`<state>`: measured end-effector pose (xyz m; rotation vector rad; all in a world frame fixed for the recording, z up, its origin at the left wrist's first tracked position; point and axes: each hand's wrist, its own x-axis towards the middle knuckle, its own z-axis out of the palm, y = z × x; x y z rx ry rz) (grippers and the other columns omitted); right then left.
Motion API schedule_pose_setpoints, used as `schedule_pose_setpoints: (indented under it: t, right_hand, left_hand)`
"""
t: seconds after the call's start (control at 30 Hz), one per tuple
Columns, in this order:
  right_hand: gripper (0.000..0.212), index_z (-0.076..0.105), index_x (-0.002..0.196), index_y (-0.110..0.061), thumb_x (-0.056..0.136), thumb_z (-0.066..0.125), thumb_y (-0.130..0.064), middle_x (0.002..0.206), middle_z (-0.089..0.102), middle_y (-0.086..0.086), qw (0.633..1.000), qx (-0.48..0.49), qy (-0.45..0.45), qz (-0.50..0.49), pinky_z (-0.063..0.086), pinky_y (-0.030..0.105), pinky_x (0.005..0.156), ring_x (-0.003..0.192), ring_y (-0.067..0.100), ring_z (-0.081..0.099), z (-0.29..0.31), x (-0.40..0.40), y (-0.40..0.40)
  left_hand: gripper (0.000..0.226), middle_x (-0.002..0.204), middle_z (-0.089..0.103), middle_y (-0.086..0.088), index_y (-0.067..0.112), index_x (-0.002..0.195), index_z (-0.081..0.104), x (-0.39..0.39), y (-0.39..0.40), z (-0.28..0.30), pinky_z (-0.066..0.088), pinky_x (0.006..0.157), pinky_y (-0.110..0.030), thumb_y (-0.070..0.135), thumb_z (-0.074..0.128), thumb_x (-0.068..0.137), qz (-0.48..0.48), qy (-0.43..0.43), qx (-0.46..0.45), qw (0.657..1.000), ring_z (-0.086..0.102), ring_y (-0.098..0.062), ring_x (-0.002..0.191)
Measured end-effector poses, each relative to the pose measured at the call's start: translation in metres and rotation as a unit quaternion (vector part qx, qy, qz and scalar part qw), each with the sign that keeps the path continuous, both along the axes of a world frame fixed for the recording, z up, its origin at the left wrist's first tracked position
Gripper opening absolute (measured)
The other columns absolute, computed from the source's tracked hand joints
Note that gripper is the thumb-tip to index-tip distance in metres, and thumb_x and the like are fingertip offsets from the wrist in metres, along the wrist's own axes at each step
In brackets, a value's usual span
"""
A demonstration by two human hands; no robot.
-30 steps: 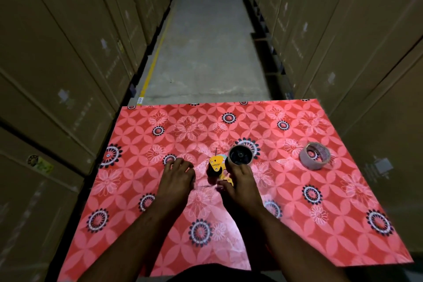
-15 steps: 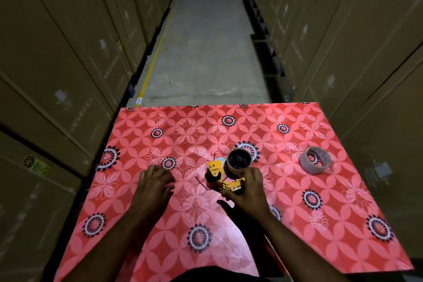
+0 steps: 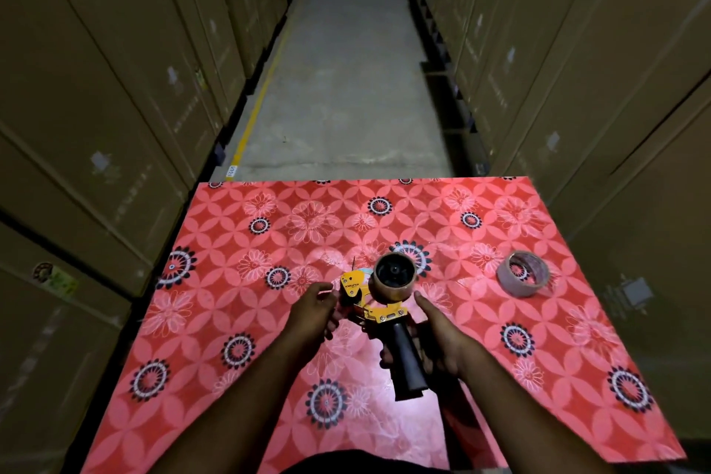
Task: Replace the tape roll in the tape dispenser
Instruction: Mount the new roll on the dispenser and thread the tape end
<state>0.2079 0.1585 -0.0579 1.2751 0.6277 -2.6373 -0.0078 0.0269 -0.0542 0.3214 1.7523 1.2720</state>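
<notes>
A yellow dispenser [image 3: 371, 304] with a black handle is held just above the middle of a red patterned table [image 3: 238, 281], its handle pointing back toward the person. A brown roll [image 3: 393, 277] is seated on the hub, its dark core facing up. The frame is gripped from the right by the right hand [image 3: 442, 339], fingers wrapped under the handle and one finger lying along the side near the roll. The left hand [image 3: 313, 310] is closed at the front of the dispenser, its fingertips at the yellow flap and blade end; whether a tape end is pinched there cannot be told, since the spot is small and dark.

A second roll [image 3: 522, 273] is seen lying flat well apart on the right side of the table, its walls thin and its core wide. It is judged to be the spent one, though this is not certain.

The step in hand is judged to be the threading of the tape: the roll appears mounted, and the free end is to be led under the roller and out to the blade. For that, the dispenser must be kept steady by the right hand while the tape end is drawn forward by the left, sticky side down, without letting it fold on itself.

Stacked cartons [image 3: 115, 88] line both sides of a concrete aisle [image 3: 346, 88] beyond the table.
</notes>
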Motion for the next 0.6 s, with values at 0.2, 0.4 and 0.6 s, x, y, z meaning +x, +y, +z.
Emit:
schedule_pose_setpoints:
  t: [0.2,0.4,0.6]
  right_hand:
    - [0.111,0.062,0.114,0.012,0.083,0.028,-0.089,0.106,0.061,0.034,0.997,-0.073,0.002,-0.009,0.054,0.043,0.073,0.088,0.043,0.066,-0.018,-0.004,-0.018]
    - [0.092,0.058,0.104,-0.004,0.071,0.054,-0.091,0.094,0.047,0.012,0.989,-0.103,0.104,-0.011,0.026,0.032,0.061,0.080,0.025,0.047,-0.003,-0.025,-0.034]
    - [0.058,0.047,0.068,-0.017,0.059,0.077,-0.066,0.059,0.036,-0.002,0.998,0.005,0.002,0.065,0.009,0.031,0.061,0.050,0.012,0.022,0.024,-0.033,-0.032]
  left_hand:
    - [0.016,0.072,0.064,-0.011,0.017,0.116,0.065,-0.003,0.006,-0.013,0.033,0.048,-0.027,0.018,0.059,0.101,-0.001,-0.013,0.003,1.000,0.048,-0.016,0.051]
    - [0.029,0.068,0.060,-0.007,0.007,0.089,0.067,-0.002,0.007,-0.011,0.027,0.047,-0.025,0.033,0.060,0.101,-0.009,-0.008,-0.018,1.000,0.042,-0.014,0.046]
    - [0.026,0.067,0.055,-0.005,0.012,0.089,0.062,-0.003,0.008,0.001,0.025,0.046,-0.022,0.035,0.060,0.102,0.008,-0.051,-0.028,0.998,0.038,-0.013,0.046]
